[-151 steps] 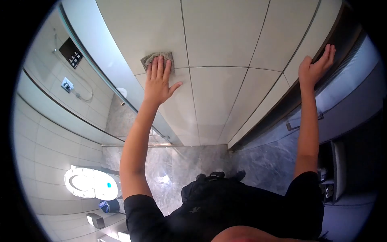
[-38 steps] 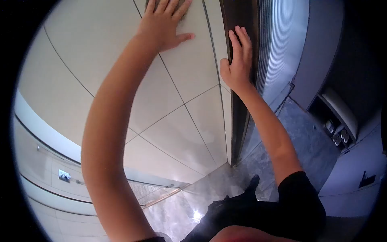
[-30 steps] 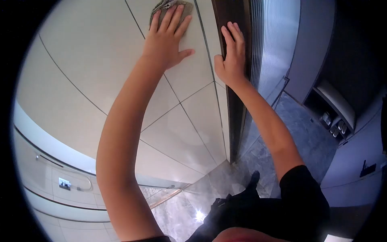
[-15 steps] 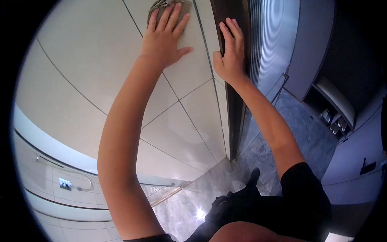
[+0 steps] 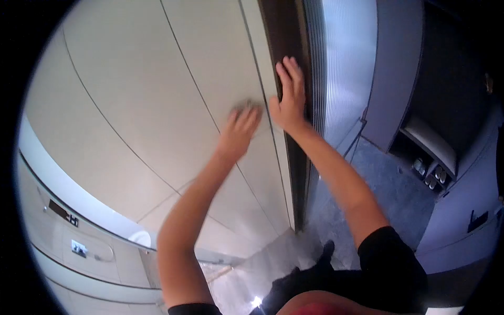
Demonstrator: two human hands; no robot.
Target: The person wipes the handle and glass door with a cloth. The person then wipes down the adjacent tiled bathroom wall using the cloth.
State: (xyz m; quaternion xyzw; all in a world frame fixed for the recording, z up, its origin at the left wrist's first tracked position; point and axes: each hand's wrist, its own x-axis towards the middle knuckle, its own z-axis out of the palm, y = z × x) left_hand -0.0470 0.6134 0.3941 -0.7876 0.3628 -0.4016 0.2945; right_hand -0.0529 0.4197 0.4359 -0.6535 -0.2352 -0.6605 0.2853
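My left hand point(image 5: 240, 131) presses a grey-brown cloth point(image 5: 252, 106) against the pale tiled wall point(image 5: 199, 63). Motion smears the hand and the cloth, and only the cloth's upper edge shows past the fingers. On the dark door frame point(image 5: 281, 31) to the right, my right hand point(image 5: 290, 100) rests with its fingers stretched upward and the thumb out to the side, holding nothing. Dark grout lines run down the tiles beside both hands.
Right of the frame is a ribbed glass panel point(image 5: 344, 68). Shoes point(image 5: 436, 177) stand in a low cabinet farther right. A mirror-like strip with a wall plate point(image 5: 79, 248) is at lower left. Below me is grey marbled floor point(image 5: 380, 173).
My left hand has slid the cloth down the wall and rightward, closer to the door frame. In view, my right hand sits slightly lower, still on the frame; the camera's view has shifted.
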